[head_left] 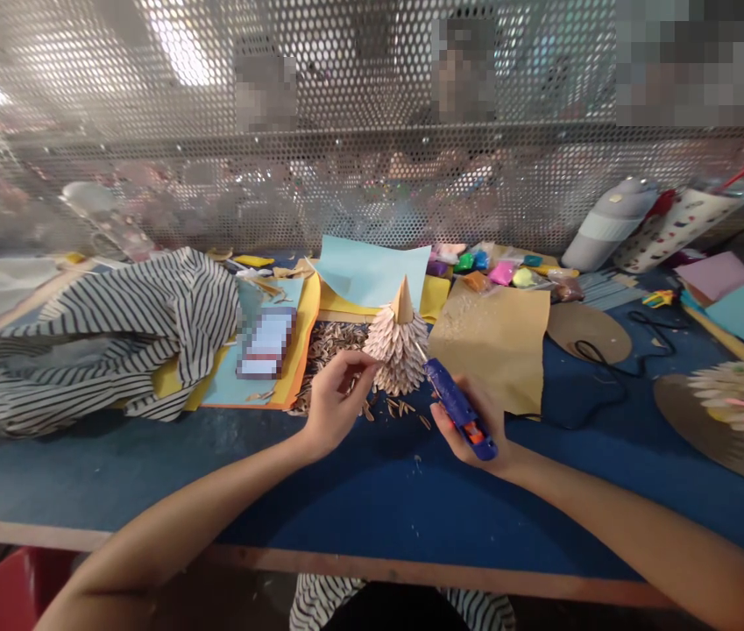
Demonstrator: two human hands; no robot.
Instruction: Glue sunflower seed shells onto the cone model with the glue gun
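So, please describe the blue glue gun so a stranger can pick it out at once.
On the long blue table, look near the middle at the person's right hand. It holds the blue glue gun with an orange part, its thin tip aimed at a seed-covered paper cone tree.

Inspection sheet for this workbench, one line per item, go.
Surface: blue tabletop, loose husks scattered near the hands.
Job's things: husk-covered paper cone, standing; glue gun.
Clutter: striped cloth, sheets of coloured paper, packets of coloured clay, white bottle.
Grips: left hand holds the cone; right hand holds the glue gun.
Cables: black cord lying on the tabletop, right of the hands; its ends cannot be told.
Surroundings: perforated metal screen along the far side, blurred people beyond it.
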